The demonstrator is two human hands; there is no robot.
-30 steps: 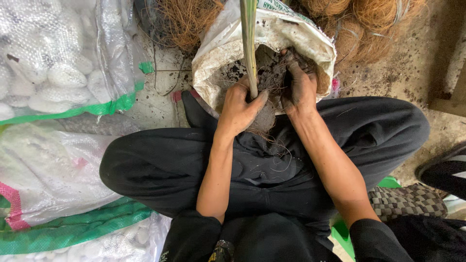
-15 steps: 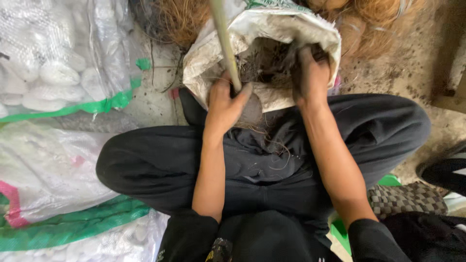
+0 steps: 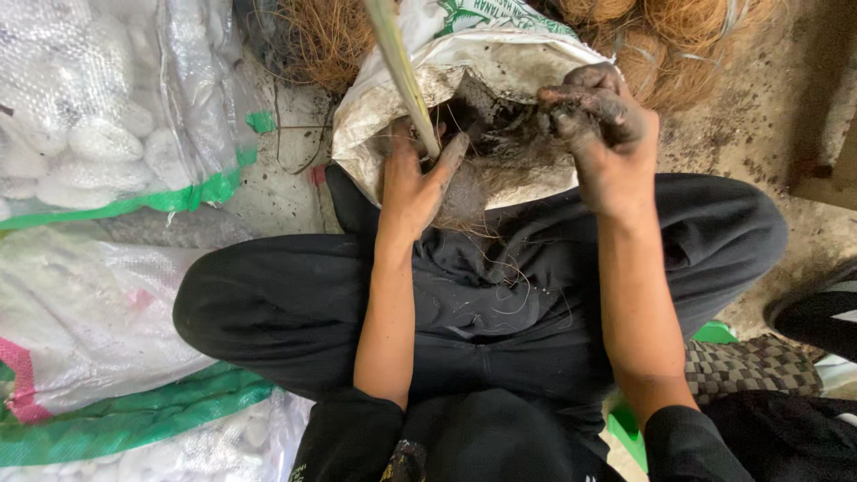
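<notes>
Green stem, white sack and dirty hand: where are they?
green stem (image 3: 402, 76), head view, middle of the stalk.
white sack (image 3: 384, 107), head view, left wall.
right hand (image 3: 611, 134), head view, soil-covered back.

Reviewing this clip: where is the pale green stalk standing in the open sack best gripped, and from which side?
Probably low on the pale green stalk, just above the dark fibre, from the person's left. It is thin and leans up and away from the sack, so a wrap near its base should steady it best. The left hand already sits there; the soiled right hand is apart.
</notes>
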